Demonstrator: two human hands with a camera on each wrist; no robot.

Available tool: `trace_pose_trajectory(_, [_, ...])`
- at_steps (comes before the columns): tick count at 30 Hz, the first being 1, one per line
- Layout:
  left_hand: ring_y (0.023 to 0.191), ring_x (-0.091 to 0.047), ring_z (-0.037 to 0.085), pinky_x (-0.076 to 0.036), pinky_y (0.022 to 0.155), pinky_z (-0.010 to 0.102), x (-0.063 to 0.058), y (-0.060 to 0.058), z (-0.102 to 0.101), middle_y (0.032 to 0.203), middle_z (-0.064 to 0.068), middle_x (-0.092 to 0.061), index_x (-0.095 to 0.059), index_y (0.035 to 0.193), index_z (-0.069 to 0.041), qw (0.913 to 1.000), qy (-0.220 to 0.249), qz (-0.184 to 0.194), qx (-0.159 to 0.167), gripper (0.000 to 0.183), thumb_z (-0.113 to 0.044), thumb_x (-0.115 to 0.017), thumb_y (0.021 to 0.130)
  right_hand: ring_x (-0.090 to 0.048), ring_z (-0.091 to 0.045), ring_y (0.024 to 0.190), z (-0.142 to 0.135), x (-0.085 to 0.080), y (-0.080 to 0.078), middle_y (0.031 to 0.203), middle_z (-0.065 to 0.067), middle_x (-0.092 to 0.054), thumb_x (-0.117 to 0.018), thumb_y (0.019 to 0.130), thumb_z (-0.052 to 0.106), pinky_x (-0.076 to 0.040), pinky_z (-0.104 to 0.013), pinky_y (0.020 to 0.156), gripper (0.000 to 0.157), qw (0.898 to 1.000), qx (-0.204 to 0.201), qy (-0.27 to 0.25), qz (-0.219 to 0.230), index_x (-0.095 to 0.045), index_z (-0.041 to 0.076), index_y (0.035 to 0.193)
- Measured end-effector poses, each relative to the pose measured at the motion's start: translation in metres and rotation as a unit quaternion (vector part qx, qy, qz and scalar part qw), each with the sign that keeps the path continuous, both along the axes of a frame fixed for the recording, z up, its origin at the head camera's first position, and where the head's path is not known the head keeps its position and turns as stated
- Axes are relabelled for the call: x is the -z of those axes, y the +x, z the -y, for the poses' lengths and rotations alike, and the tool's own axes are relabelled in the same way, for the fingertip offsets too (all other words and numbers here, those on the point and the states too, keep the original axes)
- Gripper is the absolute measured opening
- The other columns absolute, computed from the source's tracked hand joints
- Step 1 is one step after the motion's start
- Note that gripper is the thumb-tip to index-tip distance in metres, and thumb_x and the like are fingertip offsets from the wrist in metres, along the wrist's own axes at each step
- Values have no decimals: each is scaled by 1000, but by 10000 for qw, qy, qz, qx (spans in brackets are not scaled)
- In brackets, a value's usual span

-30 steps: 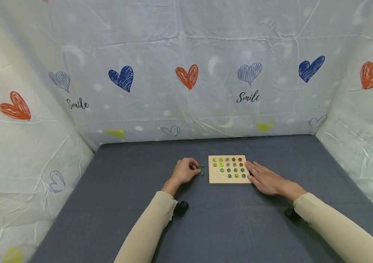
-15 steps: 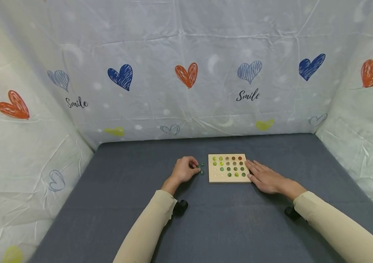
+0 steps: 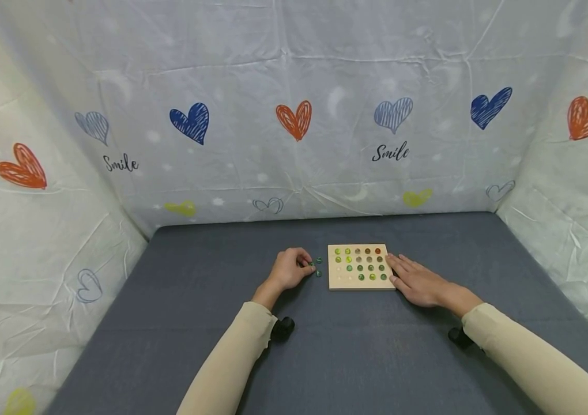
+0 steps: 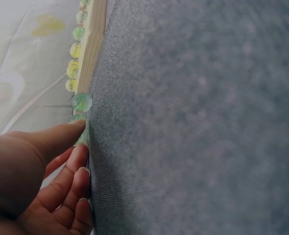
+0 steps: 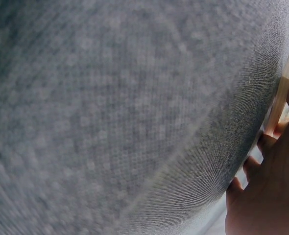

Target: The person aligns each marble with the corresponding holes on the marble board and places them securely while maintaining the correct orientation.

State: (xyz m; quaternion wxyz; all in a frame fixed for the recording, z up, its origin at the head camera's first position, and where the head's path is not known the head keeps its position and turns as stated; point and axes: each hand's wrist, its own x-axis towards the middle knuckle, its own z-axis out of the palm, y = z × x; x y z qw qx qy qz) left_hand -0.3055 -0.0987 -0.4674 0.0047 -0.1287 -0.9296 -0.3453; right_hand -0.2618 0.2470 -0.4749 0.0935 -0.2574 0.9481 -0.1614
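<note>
A light wooden board [image 3: 343,284] lies on the dark grey cloth, with rows of glass marbles set in its round hollows. Yellow, green, brownish and reddish marbles show there; two hollows at the near left hold none. Left of the board, my left hand [image 3: 289,269] pinches a green marble [image 4: 81,140] between thumb and index finger, low over the cloth. Just beyond its fingertips lie two loose green marbles, a far one [image 3: 319,260] and a nearer one [image 3: 318,273]. My right hand [image 3: 419,282] rests with extended fingers against the board's right edge, thumb near the front corner.
The grey cloth-covered table [image 3: 377,357] ends at a pale fabric backdrop [image 3: 335,184] printed with hearts, which also closes off both sides. Black wrist devices sit under the left cuff [image 3: 282,328] and the right cuff [image 3: 460,337].
</note>
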Motion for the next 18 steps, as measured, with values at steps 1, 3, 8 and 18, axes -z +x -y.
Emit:
trace_pose_trajectory(1, [71, -57, 14, -47, 69, 32, 0, 0, 0, 84, 2, -66, -72, 96, -8, 10000, 9, -1, 1, 10, -14, -79, 92, -12, -43, 155, 0, -1, 0, 169, -20, -14, -34, 113, 34, -15, -59, 122, 62, 10000, -8, -7, 7, -16, 0, 162])
trace_pose_trajectory(3, [71, -56, 14, -47, 68, 32, -1, 1, 1, 84, 2, -66, -72, 96, -7, 10000, 39, -1, 10, 10, -14, -78, 92, -13, -44, 154, 0, -2, 1, 169, -21, -14, -33, 113, 36, -15, -59, 121, 63, 10000, -35, -13, 4, -16, 0, 162])
trace_pose_trajectory(8, [72, -58, 14, -49, 68, 32, -3, 3, 3, 85, 3, -67, -72, 96, -6, 9999, 126, -82, 59, 10, -12, -78, 92, -12, -44, 155, 1, -4, 1, 169, -20, -14, -31, 113, 37, -14, -59, 122, 63, 10000, -24, 0, 27, -16, 1, 163])
trace_pose_trajectory(18, [76, -59, 16, -51, 72, 35, -5, 8, 7, 87, 5, -67, -72, 98, -5, 9997, 198, -126, 64, 10, -12, -78, 92, -12, -44, 155, 1, 0, 0, 169, -20, -14, -34, 113, 34, -15, -59, 122, 62, 10000, 9, -17, 36, -16, 0, 162])
